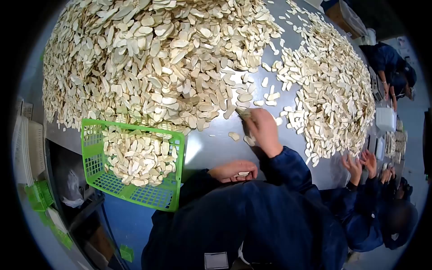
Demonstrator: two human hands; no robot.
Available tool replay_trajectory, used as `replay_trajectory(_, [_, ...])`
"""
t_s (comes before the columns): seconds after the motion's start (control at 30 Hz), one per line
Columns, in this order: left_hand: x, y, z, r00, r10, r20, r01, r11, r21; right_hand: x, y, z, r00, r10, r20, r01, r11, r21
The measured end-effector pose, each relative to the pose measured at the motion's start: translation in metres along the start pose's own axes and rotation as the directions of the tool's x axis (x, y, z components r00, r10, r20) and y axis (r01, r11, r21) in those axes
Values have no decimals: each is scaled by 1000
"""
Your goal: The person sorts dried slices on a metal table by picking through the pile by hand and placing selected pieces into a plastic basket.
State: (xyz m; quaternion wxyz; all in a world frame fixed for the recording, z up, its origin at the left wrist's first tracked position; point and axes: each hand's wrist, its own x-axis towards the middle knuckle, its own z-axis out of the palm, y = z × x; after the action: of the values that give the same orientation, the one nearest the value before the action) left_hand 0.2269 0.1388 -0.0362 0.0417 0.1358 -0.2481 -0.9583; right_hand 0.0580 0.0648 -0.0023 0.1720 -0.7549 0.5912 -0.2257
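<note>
A large heap of pale, oval dried slices [148, 58] covers the metal table. My right hand [264, 130] reaches to the heap's near edge, its thumb and fingers pinched on a slice [243, 113]. Loose slices lie just under and beside it, among them a small one [234, 136]. Close to my body, my left hand [234, 171] curls around a few slices [243, 173], partly hidden by the fingers. To the left, a green plastic basket [180, 157] sits tilted at the table edge with many slices inside.
A second heap of slices [328, 85] spreads on the right side of the table [211, 148]. Co-workers in dark clothes stand along the right, one with both hands [360, 164] raised near that heap. Stacked white trays [29, 148] and a dark shelf are at left. A white container [385, 119] stands far right.
</note>
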Motion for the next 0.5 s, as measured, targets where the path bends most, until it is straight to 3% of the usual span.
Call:
replay_trajectory(0.03, [0,-2,-1,1000,14,2,-14,1000,-18,-3,15,3,984,11,-178,7,995,99])
replay_trajectory(0.07, [1,-4,-2,1000,28,4,-28,999,-38,-4,23,-6,959,278,-63,-257,939,227])
replay_trajectory(0.13, [2,-5,-1,1000,25,1,-25,999,-27,-4,29,-38,854,520,20,-503,814,292])
replay_trajectory(0.2, [1,-2,0,1000,11,-3,-11,1000,8,-9,27,-53,810,563,-163,-508,813,284])
replay_trajectory(0.23, [1,-1,0,1000,7,5,-7,1000,8,-11,30,-51,862,319,-393,-310,947,89])
replay_trajectory(0.33, [1,-1,-2,1000,-2,24,2,1000,-1,-22,16,-44,927,55,-371,-83,995,-60])
replay_trajectory(0.43, [4,-3,-6,999,-52,12,52,999,11,-29,-18,-9,957,-271,-107,270,962,-23])
replay_trajectory(0.47, [5,-3,-4,995,-100,-12,101,994,39,-31,-25,0,936,-339,92,339,940,17])
replay_trajectory(0.5, [6,-2,-3,988,-148,-39,150,986,68,-40,-27,14,918,-388,77,388,922,18])
